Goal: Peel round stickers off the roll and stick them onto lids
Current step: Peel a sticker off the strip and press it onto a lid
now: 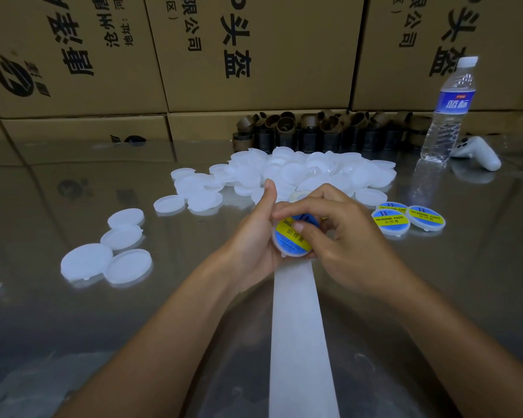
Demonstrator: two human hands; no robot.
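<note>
We hold the lid point(293, 253) just above the surface point(178, 303): left hand point(251, 239) grips its edge, right hand point(347, 236) pinches it, thumb pressing the sticker point(286, 239). If that thumb drags, we judge the sticker sets creased, bubbled or off-centre.

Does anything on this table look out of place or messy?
Little stands out. A white game-style controller lies beside the water bottle at far right, unrelated to labelling. The blank lids sit in a loose heap, not stacks. Nothing looks spilled or damaged.
</note>
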